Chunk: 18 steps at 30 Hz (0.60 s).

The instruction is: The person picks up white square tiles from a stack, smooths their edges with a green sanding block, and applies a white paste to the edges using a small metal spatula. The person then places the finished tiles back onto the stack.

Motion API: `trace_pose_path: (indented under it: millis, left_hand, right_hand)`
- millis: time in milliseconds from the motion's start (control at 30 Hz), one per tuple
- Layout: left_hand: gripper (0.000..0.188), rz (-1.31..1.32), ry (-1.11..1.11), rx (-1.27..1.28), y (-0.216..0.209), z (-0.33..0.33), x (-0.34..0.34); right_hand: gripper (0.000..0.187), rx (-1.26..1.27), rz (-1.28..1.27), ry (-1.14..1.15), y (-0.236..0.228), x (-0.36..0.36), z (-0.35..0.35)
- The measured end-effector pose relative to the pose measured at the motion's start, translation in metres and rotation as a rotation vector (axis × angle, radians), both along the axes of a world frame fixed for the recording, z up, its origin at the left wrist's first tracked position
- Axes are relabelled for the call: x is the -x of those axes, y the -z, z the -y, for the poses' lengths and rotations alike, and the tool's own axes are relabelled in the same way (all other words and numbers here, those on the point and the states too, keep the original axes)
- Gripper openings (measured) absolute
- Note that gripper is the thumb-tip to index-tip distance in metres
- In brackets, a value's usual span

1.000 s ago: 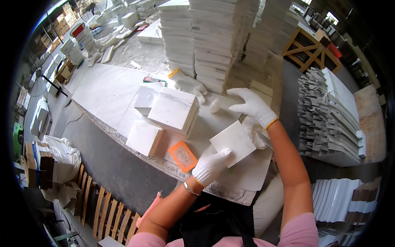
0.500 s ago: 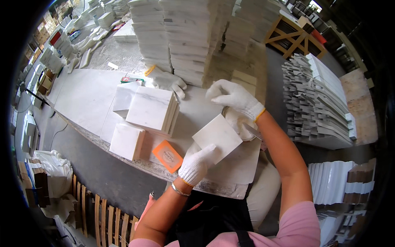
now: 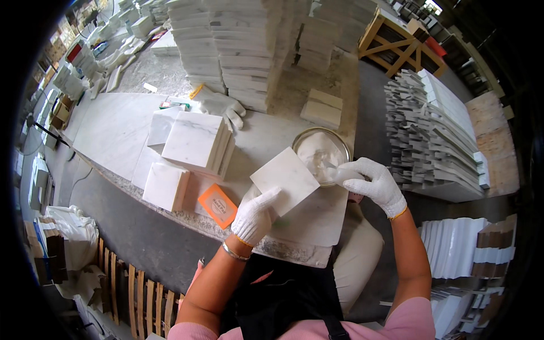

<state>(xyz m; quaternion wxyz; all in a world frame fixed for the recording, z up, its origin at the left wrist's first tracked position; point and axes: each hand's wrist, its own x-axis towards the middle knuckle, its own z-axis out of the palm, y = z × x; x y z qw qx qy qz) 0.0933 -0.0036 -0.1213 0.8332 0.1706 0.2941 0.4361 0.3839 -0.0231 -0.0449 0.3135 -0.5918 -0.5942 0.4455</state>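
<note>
My left hand (image 3: 254, 215), in a white knit glove, grips a square white marble tile (image 3: 286, 180) by its near corner, thumb on top. The tile is held over the bench, its right corner close to an open round tin (image 3: 298, 137) of white paste (image 3: 318, 150). At the tin's near right rim, my gloved right hand (image 3: 377, 186) is closed, thumb and fingers pinched on what looks like a putty knife (image 3: 334, 169). One end of it reaches into the paste; the glove hides most of the rest.
Left of the tile lie an orange printed block (image 3: 217, 206) and stacked white tiles (image 3: 195, 141). Beyond them are a spare glove (image 3: 218, 105) and tall slab stacks (image 3: 241, 51). A small tile stack (image 3: 323, 107) stands behind the tin. Long stone strips (image 3: 422, 130) are piled at the right.
My right hand has come down from above the tin to its right side and taken hold of the knife that lay in it. The tile stays in my left hand.
</note>
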Motion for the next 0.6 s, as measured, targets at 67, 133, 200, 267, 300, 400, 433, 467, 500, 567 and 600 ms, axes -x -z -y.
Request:
trace_pose_path:
  millis: [67,133,200,267,300,400,433,467,500,567,600]
  left_hand:
    - [0.041,-0.006,0.0,-0.004,0.001,0.0,0.001]
    - [0.042,-0.019,0.002,-0.011,0.0,0.0,0.001]
    - [0.044,-0.01,0.006,-0.01,0.001,0.0,0.001]
    - [0.046,-0.003,0.007,-0.014,0.0,0.0,0.001]
    - [0.047,-0.001,0.008,-0.019,-0.003,0.0,0.001]
    - [0.05,-0.008,0.008,-0.023,-0.004,0.001,0.0]
    - [0.051,-0.013,0.008,-0.023,-0.004,0.001,0.0]
    - [0.05,0.0,0.009,-0.019,-0.004,0.001,0.001]
    - [0.049,0.013,0.01,-0.015,-0.004,0.001,0.001]
    - [0.049,0.019,0.011,-0.017,-0.004,0.0,0.001]
    - [0.05,0.012,0.011,-0.023,-0.004,0.0,0.0]
  right_hand:
    - [0.029,-0.092,0.073,-0.031,-0.003,0.004,0.002]
    - [0.028,-0.122,0.084,-0.048,-0.006,0.007,0.002]
    - [0.028,-0.135,0.105,-0.046,-0.009,0.008,0.003]
    - [0.028,-0.132,0.133,-0.031,-0.01,0.008,0.003]
    - [0.029,-0.133,0.144,-0.037,-0.01,0.008,0.003]
    - [0.029,-0.132,0.157,-0.052,-0.011,0.007,0.003]
    - [0.029,-0.128,0.147,-0.056,-0.012,0.008,0.003]
    - [0.029,-0.124,0.136,-0.059,-0.012,0.008,0.004]
    - [0.029,-0.126,0.151,-0.056,-0.012,0.008,0.004]
    - [0.03,-0.131,0.18,-0.049,-0.012,0.008,0.004]
    - [0.03,-0.141,0.187,-0.056,-0.012,0.008,0.005]
